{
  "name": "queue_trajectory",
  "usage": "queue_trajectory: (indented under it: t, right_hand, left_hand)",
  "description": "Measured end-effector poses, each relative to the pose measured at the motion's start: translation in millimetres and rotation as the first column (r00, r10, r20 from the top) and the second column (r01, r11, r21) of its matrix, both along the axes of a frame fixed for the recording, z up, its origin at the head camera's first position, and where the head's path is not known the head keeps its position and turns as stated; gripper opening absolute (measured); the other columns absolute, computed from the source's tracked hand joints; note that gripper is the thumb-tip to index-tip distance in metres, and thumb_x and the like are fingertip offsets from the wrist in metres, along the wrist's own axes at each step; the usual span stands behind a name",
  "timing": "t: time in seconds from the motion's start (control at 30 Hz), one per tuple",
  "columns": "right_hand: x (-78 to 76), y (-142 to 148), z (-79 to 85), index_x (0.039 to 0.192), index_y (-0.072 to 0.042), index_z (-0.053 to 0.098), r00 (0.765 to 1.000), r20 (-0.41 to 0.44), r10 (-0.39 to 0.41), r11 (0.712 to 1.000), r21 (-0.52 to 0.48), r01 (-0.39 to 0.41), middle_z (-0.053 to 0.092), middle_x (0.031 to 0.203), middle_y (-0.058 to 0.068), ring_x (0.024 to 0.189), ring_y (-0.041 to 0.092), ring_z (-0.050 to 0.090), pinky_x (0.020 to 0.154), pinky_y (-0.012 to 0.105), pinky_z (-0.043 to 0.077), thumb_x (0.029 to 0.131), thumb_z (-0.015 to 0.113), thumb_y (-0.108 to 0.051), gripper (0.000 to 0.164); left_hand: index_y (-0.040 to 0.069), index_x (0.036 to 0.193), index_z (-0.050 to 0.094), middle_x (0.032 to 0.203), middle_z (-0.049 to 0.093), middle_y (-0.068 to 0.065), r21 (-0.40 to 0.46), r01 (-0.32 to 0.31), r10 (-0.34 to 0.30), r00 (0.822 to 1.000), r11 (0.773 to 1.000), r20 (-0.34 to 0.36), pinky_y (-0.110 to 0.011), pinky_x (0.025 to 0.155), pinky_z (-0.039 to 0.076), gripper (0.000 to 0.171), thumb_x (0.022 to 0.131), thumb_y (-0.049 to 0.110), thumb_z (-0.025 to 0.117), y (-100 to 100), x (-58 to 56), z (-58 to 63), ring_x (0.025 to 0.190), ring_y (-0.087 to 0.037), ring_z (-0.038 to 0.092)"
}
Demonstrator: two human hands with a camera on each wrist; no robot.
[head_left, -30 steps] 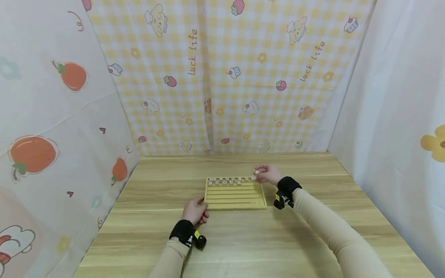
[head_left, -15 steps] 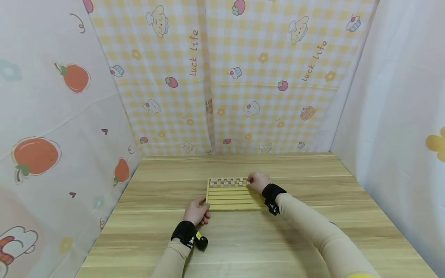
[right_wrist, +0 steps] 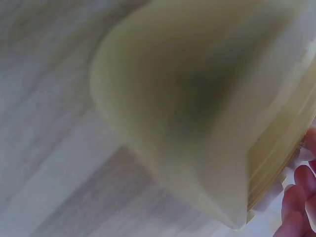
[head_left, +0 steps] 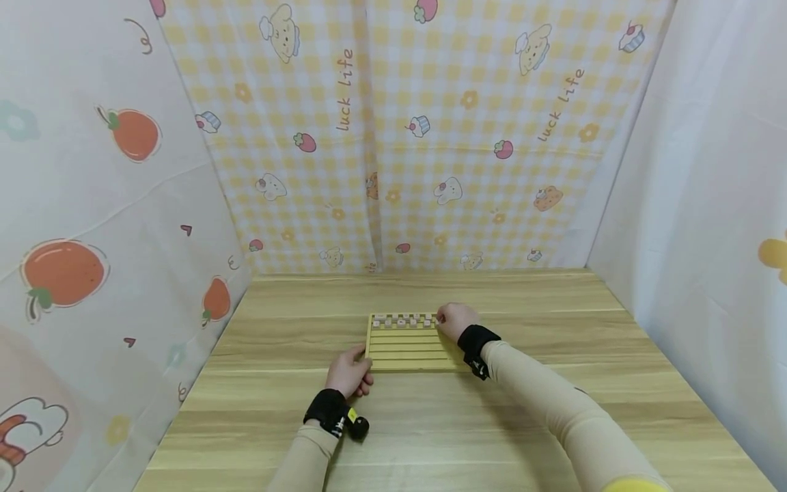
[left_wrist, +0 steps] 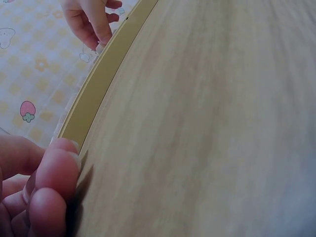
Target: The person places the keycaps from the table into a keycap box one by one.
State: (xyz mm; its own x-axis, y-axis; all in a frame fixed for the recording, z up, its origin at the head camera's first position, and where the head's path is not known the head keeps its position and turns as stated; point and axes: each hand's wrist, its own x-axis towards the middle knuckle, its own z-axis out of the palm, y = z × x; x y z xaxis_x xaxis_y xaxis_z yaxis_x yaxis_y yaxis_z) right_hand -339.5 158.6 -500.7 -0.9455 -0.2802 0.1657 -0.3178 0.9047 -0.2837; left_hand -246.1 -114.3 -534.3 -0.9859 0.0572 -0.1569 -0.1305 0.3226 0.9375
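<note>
A yellow ridged board (head_left: 406, 347) lies on the wooden table, with several small pale tiles (head_left: 401, 324) in its two farthest rows. Faint marks show on the tiles, too small to read. My left hand (head_left: 348, 374) holds the board's near left corner between thumb and fingers; in the left wrist view its curled fingers (left_wrist: 57, 168) are against the board's side. At the far right of the second row, my right hand (head_left: 457, 321) pinches a small pale tile (head_left: 438, 321), partly covered by the fingertips. That hand and its forearm hide the board's right end.
The wooden table (head_left: 258, 417) extends around the board. A patterned yellow checked curtain (head_left: 399, 171) hangs behind it, with pale curtains at both sides. A blurred pale-yellow shape (right_wrist: 163, 98) fills much of the right wrist view; what it is, I cannot tell.
My right hand has moved left and slightly down, bringing the tile from above the board's far right corner to the second row. During the last half second it barely moves. My left hand stays put.
</note>
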Motion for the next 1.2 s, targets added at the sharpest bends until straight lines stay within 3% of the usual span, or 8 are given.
queue_trajectory:
  t: [0.57,0.83,1.07,1.2]
  right_hand:
    - [4.9,-3,-0.4,0.083,-0.013,0.072,0.999,-0.021,-0.029,0.999,0.014,0.029,0.062,0.075,-0.002,0.065,0.013,0.056,0.059,0.032,0.049,0.087,0.070,-0.014,0.004]
    - [4.4,1,-1.5,0.094,-0.014,0.075,0.999,0.015,-0.030,0.999,-0.010,0.030,0.066,0.084,-0.001,0.074,0.016,0.061,0.066,0.035,0.052,0.087,0.070,-0.015,0.008]
    - [8.6,20,16.3,0.105,-0.005,0.072,0.997,0.079,0.003,0.997,-0.074,0.003,0.067,0.094,0.007,0.080,0.021,0.061,0.069,0.038,0.051,0.091,0.064,-0.011,0.018]
    - [11.3,44,25.1,0.103,-0.001,0.072,0.997,0.081,0.004,0.994,-0.110,0.005,0.068,0.097,0.012,0.087,0.027,0.064,0.074,0.042,0.052,0.092,0.061,-0.008,0.017]
  left_hand:
    - [-0.003,0.145,0.040,0.059,0.063,-0.004,-0.014,0.011,-0.012,1.000,1.000,-0.006,-0.025,0.039,0.048,0.054,0.095,0.013,0.054,-1,-1.5,1.6,0.042,-0.012,0.056]
    - [-0.005,0.143,0.041,0.059,0.062,-0.005,-0.010,0.019,-0.020,1.000,1.000,-0.024,-0.026,0.039,0.048,0.051,0.096,0.012,0.054,1,-0.9,5.9,0.042,-0.012,0.055]
    - [-0.006,0.143,0.041,0.059,0.063,-0.007,-0.006,0.017,-0.017,1.000,1.000,-0.025,-0.026,0.038,0.048,0.052,0.096,0.011,0.055,2,1.4,7.0,0.041,-0.013,0.055]
    - [-0.005,0.144,0.040,0.058,0.063,-0.006,-0.013,0.006,-0.006,1.000,1.000,-0.025,-0.027,0.038,0.048,0.053,0.095,0.011,0.055,1,1.2,4.7,0.041,-0.013,0.056]
